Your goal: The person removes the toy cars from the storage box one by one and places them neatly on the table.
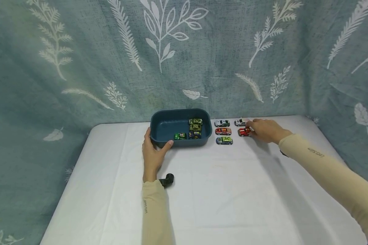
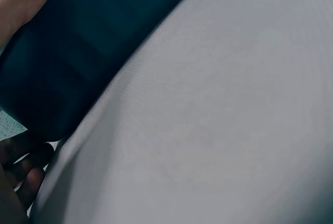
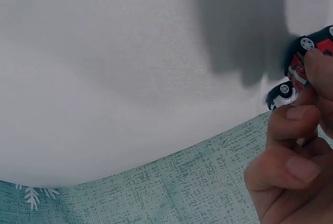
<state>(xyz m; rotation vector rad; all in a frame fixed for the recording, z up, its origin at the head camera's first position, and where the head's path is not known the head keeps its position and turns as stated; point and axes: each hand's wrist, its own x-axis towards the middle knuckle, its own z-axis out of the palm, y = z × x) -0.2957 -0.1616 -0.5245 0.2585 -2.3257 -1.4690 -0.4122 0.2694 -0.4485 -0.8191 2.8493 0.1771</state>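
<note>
My left hand (image 1: 153, 154) grips the near left corner of a dark blue plastic bin (image 1: 159, 140), thumb over the front rim and fingers along the left side. In the left wrist view the thumb (image 2: 23, 8) lies on the rim of the bin (image 2: 99, 41). Inside the bin, several toy cars, one of them a green toy car (image 1: 180, 136), sit toward the right. On the right, my right hand (image 1: 267, 130) pinches a red toy car (image 1: 243, 132) at one end. Just behind it stands a white toy car (image 1: 240, 122), partly hidden by fingers in the right wrist view.
Between bin and right hand, a white-and-green toy car (image 1: 222, 123), an orange-red toy car (image 1: 223, 131) and a blue-and-yellow-green toy car (image 1: 224, 140) form a column. A white cloth (image 1: 214, 190) covers the table. A leaf-patterned curtain (image 1: 178, 81) hangs behind.
</note>
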